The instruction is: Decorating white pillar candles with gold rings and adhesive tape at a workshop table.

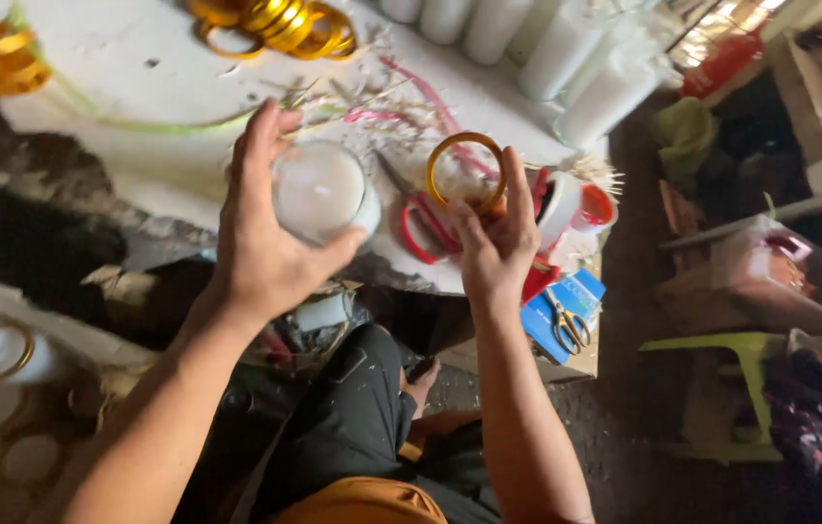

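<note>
1. Our left hand [260, 233] grips the white candle [319, 189] from the left side, fingers curled over its far rim and thumb under its near edge. It is held in the air above the near edge of the white table [120, 58]. With so few contact points on a smooth side, we judge it could slip and drop toward our lap.

2. Our right hand [493, 247] pinches the gold ring [466, 173] between thumb and fingers at its near rim, just right of the candle but apart from it. A thin hoop held at one spot could twist or spring free.

3. The red scissors [425, 228] lie on the table right below the ring; a lowered hand could catch their blades.

4. The row of tall white candles [566, 49] at the far right stands near the table edge; a wide elbow swing might topple them.

5. Scraps and ribbon litter [401, 112] could cling to the wax.
</note>
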